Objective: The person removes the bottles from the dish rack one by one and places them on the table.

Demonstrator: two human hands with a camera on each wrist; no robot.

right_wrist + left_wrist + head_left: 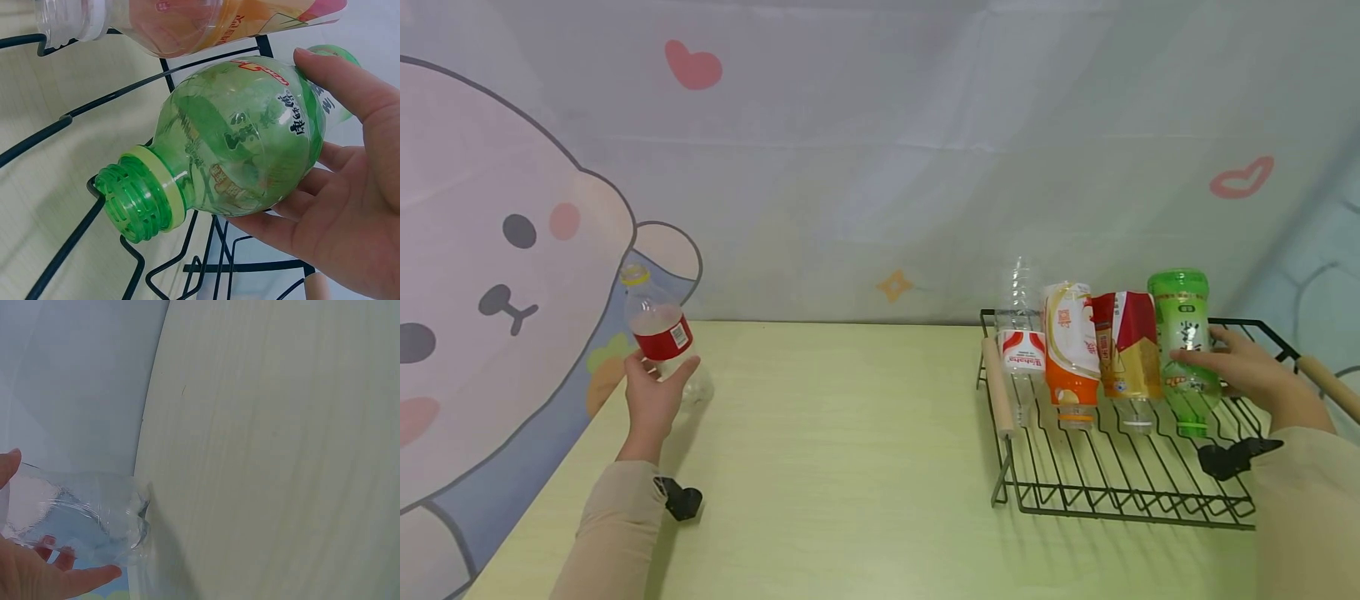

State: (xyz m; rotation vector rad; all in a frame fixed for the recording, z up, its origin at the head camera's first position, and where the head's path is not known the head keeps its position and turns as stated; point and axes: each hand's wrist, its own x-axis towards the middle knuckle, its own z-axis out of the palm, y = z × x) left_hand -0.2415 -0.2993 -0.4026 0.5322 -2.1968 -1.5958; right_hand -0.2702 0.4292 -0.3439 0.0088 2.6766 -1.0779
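Observation:
On the left, my left hand (655, 392) holds a clear plastic bottle with a red label (667, 343). Its neck with a yellow ring points up and leans left. The clear base (119, 519) shows in the left wrist view close to the tabletop; whether it touches is hard to tell. My right hand (1262, 379) grips a green plastic bottle (1187, 333) at the rack's right part, thumb on one side and fingers around the other. This bottle lies neck down toward the front, its open threaded mouth (137, 197) against the rack wires in the right wrist view.
A black wire rack (1135, 502) with wooden handles (998, 387) stands on the pale table (850, 467). Beside the green bottle it bears a clear bottle (1022, 354), an orange-and-white labelled bottle (1071, 346) and a red-and-gold labelled bottle (1131, 350). A printed cloth (865, 167) hangs behind.

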